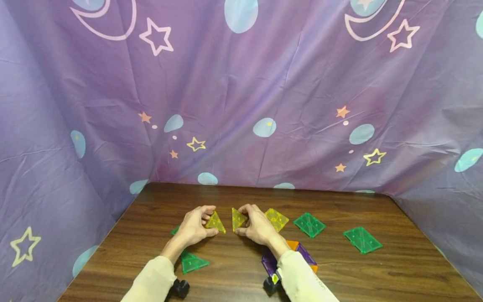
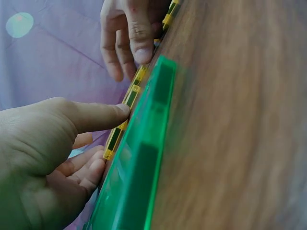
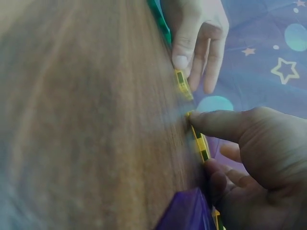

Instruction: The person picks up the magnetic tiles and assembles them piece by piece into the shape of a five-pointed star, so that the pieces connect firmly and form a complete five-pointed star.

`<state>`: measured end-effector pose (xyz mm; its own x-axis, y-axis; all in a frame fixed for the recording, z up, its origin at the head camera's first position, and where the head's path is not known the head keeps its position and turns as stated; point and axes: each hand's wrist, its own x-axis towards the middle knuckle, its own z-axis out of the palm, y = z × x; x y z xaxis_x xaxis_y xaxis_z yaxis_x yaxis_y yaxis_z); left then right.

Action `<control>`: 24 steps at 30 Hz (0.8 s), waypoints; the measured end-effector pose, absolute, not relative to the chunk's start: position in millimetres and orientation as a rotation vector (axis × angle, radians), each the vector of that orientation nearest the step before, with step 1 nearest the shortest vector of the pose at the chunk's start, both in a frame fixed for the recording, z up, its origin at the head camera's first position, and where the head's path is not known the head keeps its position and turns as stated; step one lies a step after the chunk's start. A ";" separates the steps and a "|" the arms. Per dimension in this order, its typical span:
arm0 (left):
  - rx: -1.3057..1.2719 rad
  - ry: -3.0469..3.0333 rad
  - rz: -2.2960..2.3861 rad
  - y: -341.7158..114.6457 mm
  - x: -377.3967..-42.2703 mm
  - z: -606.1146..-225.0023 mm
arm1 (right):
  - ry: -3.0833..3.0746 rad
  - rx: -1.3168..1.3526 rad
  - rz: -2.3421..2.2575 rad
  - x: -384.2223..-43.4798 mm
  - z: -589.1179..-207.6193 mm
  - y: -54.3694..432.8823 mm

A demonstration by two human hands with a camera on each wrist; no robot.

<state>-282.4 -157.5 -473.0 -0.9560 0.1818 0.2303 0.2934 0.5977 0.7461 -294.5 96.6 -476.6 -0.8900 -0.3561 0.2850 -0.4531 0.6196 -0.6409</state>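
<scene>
Glossy, translucent plastic tiles – smooth wood-grain tabletop – creased cloth backdrop with a faint sheen.

On my feed I see a makeshift curtained booth; the wider building I can't tell. Purple star-and-moon-printed fabric surrounds a brown wood-grain table on three sides.

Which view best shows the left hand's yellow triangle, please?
The head view: the yellow triangle shows most of its broad face there, in the left hand. The left wrist view shows it edge-on, close up; the right wrist view, only some edge.
</scene>
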 end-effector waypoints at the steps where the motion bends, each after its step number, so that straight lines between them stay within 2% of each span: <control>1: -0.408 -2.693 -1.298 -156.4 -282.0 -473.4 | -2.703 0.690 1.122 -294.4 -476.8 96.7; 13: -0.548 -2.698 -1.268 -138.9 -279.8 -475.1 | -2.738 0.806 1.086 -293.8 -473.9 93.1; 24: -0.570 -2.707 -1.270 -138.3 -278.4 -474.1 | -2.765 0.663 1.095 -294.3 -477.3 91.3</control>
<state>-278.4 -138.3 -474.1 -0.9254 0.2914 0.2425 0.3727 0.5829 0.7220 -294.3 91.3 -477.3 -0.9012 -0.3600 0.2415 -0.4277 0.6478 -0.6304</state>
